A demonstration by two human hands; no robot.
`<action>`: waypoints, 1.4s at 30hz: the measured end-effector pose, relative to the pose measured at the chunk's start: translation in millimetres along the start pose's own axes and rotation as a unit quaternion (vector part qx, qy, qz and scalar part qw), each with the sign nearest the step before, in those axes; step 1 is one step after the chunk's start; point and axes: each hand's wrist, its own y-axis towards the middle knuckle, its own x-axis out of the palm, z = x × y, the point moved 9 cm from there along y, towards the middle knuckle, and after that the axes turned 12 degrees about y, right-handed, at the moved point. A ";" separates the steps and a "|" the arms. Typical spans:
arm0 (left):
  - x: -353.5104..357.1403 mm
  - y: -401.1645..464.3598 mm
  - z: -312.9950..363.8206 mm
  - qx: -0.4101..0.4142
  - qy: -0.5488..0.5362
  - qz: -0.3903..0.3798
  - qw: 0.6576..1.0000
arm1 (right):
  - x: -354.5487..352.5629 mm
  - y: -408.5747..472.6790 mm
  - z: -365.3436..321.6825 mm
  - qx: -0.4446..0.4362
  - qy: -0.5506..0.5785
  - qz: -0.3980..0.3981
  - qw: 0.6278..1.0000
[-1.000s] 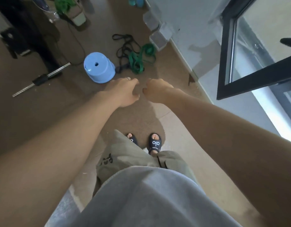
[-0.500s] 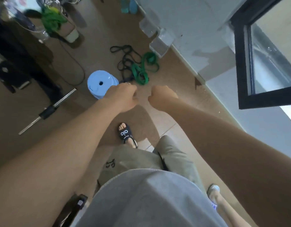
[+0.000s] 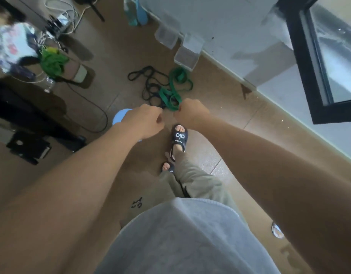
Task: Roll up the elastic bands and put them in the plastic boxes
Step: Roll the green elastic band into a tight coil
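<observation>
**Two empty fists above the bands on the floor**

The person stands and looks down, with both arms stretched forward. The left hand (image 3: pixel 145 120) and the right hand (image 3: pixel 190 113) are close together, almost side by side, and both have the fingers curled into a fist. Nothing is visible inside either fist.

The elastic bands lie on the brown floor (image 3: pixel 220 107) just beyond the hands. The green band (image 3: pixel 173 89) is a loose tangle, and its near end is partly hidden behind the right hand. The black band (image 3: pixel 147 82) lies in loops just beside it on the left, and the two overlap in the middle. None of them is rolled.

The clear plastic boxes (image 3: pixel 185 56) stand on the floor against the grey wall (image 3: pixel 240 26), near the far end of the green band. There seem to be three, and they look empty.

A light blue stool (image 3: pixel 120 116) shows partly under the left hand. One black sandal (image 3: pixel 179 138) is forward, below the right hand. At the far left there is green cloth (image 3: pixel 52 62) and white cables (image 3: pixel 71 16), blurred.
</observation>
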 end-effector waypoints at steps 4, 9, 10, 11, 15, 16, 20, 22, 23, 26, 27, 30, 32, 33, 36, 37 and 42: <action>-33.8 35.0 -10.0 -0.008 -0.002 0.002 1.000 | -26.3 41.4 -20.1 -0.003 0.027 0.016 0.999; -71.5 62.6 -18.7 -0.003 0.004 0.006 1.000 | -58.7 69.8 -38.7 -0.003 0.050 0.021 0.999; -78.5 67.2 -20.4 -0.001 0.004 0.006 1.000 | -64.4 73.8 -40.9 0.000 0.058 0.023 0.998; -84.8 72.5 -21.8 0.003 0.001 0.006 1.000 | -69.4 77.4 -43.0 0.004 0.066 0.024 0.998; -110.2 95.3 -25.3 0.030 0.005 0.012 0.999 | -84.9 90.7 -49.0 0.023 0.087 0.032 0.995; -115.0 101.9 -25.9 0.040 0.008 0.014 0.999 | -87.1 94.4 -50.5 0.028 0.092 0.034 0.995; -129.5 129.4 -33.3 0.078 0.028 0.018 0.996 | -89.7 116.1 -56.5 0.048 0.109 0.045 0.992; -132.0 145.4 -41.4 0.093 0.034 0.011 0.995 | -89.9 128.6 -60.9 0.059 0.117 0.049 0.990; -132.2 154.3 -46.4 0.100 0.041 0.006 0.994 | -89.9 135.2 -63.3 0.064 0.124 0.052 0.989; -132.7 188.6 -63.6 0.132 0.060 0.001 0.989 | -87.3 158.7 -71.7 0.083 0.152 0.060 0.983; -133.5 202.8 -69.8 0.144 0.063 0.001 0.988 | -85.8 168.5 -75.3 0.091 0.162 0.065 0.981; -134.2 256.9 -89.2 0.198 0.084 -0.001 0.977 | -82.9 209.9 -86.1 0.120 0.200 0.098 0.967; -129.9 298.6 -102.7 0.245 0.098 -0.007 0.964 | -77.7 244.4 -91.2 0.143 0.226 0.127 0.955; -127.7 319.7 -111.8 0.263 0.105 -0.007 0.959 | -73.2 262.7 -93.3 0.156 0.235 0.139 0.949; -113.8 370.7 -145.5 0.289 0.117 -0.015 0.950 | -53.7 308.4 -96.4 0.197 0.239 0.159 0.937; -105.8 383.4 -154.7 0.292 0.121 -0.025 0.948 | -47.9 319.5 -94.1 0.209 0.231 0.165 0.936; -43.5 442.0 -174.3 0.309 0.092 -0.069 0.944 | -12.2 379.7 -56.7 0.241 0.223 0.180 0.927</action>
